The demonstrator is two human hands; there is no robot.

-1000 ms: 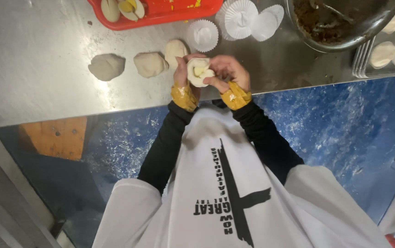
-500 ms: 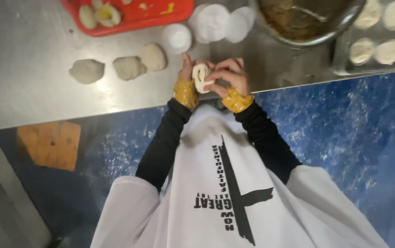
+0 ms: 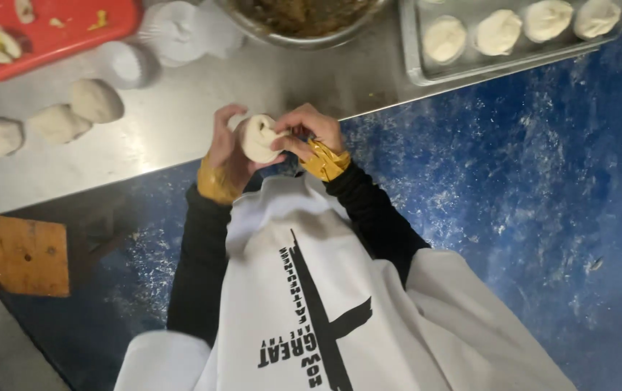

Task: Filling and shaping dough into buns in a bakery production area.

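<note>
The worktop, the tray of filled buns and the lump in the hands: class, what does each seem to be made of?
Worktop: likely stainless steel, dull grey sheen with smears. Tray: thin bright metal, reflective raised rim. Lump held by left hand and right hand: soft pale dough, matt, creased where pinched.

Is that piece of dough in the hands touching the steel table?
Apart. The head view shows the dough piece held between both hands beyond the table edge.

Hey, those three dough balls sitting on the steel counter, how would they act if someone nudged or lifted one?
The dough balls look soft and slumped, so one would likely dent rather than roll. The piece between the left hand and right hand folds easily, suggesting they are floppy and probably light.
</note>
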